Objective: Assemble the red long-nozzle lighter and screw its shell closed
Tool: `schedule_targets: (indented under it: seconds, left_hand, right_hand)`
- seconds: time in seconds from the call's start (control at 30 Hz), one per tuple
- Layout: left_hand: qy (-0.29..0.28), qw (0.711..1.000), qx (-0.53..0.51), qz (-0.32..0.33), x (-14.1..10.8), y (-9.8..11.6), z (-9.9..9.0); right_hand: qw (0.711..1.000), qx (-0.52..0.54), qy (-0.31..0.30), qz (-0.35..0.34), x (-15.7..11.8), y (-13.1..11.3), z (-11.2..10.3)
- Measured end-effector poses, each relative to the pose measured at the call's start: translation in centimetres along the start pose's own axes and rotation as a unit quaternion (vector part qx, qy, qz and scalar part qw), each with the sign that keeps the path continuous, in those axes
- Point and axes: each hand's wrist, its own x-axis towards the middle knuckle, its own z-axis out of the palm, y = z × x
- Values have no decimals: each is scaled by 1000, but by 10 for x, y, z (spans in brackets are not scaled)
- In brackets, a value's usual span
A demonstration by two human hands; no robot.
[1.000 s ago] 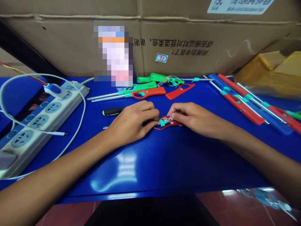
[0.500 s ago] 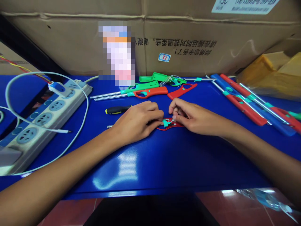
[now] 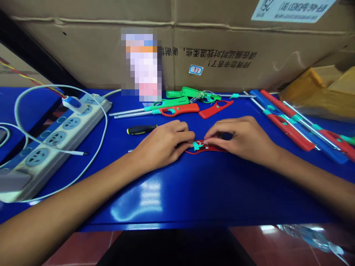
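The red lighter shell [image 3: 215,148] lies on the blue desk [image 3: 177,192], between its far and near edges, its long axis running roughly parallel to the near edge; the metal tip [image 3: 130,150] shows toward the left edge, beyond the left hand. The shell is open, with a turquoise part [image 3: 197,146] and thin pale wire inside. The left hand [image 3: 166,143] pinches its left end, knuckles up. The right hand [image 3: 240,136] arches over the right end, thumb and forefinger nearly together at the wire; whether they grip it, I cannot tell. A black screwdriver [image 3: 141,129] lies beyond the left hand.
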Motion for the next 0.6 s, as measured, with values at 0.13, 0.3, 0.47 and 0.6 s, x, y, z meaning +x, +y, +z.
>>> schedule_targets:
  seconds: [0.13, 0.3, 0.47, 0.6]
  left_hand:
    - [-4, 1000, -6, -7, 0, -1, -1]
    - [-1, 1000, 6, -4, 0, -3, -3]
    - [6, 1000, 4, -2, -1, -3, -6]
    - [11, 1000, -19, 7, -1, -3, -12]
  right_hand:
    - [995, -32, 19, -94, -14, 5, 0]
    - [977, -102, -2, -187, -25, 13, -2]
    - [950, -229, -9, -213, -32, 10, 5]
    - [918, -311, -16, -245, -32, 5, 11]
